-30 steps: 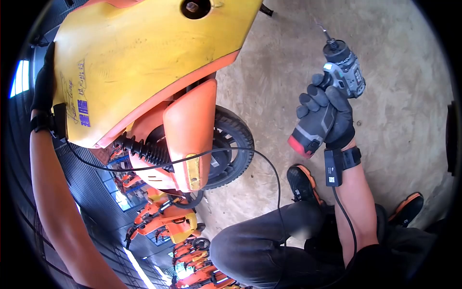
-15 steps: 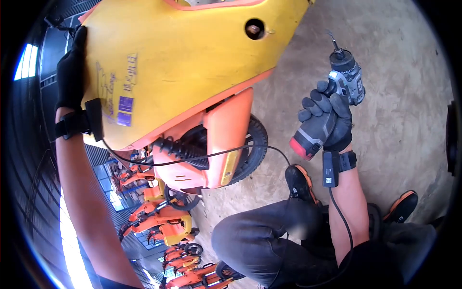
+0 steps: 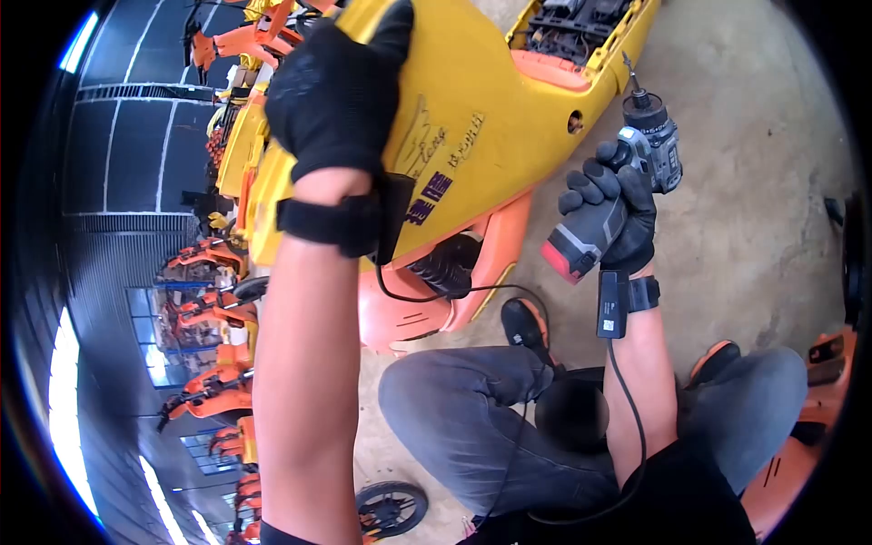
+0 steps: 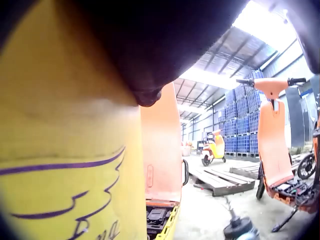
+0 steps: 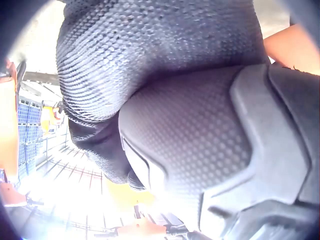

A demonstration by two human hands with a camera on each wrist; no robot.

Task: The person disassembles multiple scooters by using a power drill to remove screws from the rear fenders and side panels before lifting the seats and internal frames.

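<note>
My gloved left hand (image 3: 336, 95) lies over the yellow body panel (image 3: 472, 136) of an orange and yellow scooter, thumb stretched along the panel; its other fingers are hidden. In the left wrist view the dark glove (image 4: 155, 45) overlaps the top of the panel (image 4: 75, 140), which bears purple handwriting. On the other side, my gloved right hand (image 3: 618, 204) grips a grey cordless drill (image 3: 661, 150) by its handle, with a red-based battery at the bottom. A thin bit points up from its chuck near the scooter's side. The right wrist view shows the handle (image 5: 200, 130) filling the palm.
An uncovered bay (image 3: 581, 32) of wires and parts lies at the scooter's top. Several orange scooters (image 3: 213, 313) line the left side. A loose wheel (image 3: 392, 507) is on the floor behind. A wooden pallet (image 4: 220, 180) and a cable (image 3: 454, 295) are also in view.
The head view has swung left, so the scooter and left hand sit farther right in it and the bay shows. The right hand keeps its grip on the drill, almost unmoved in view.
</note>
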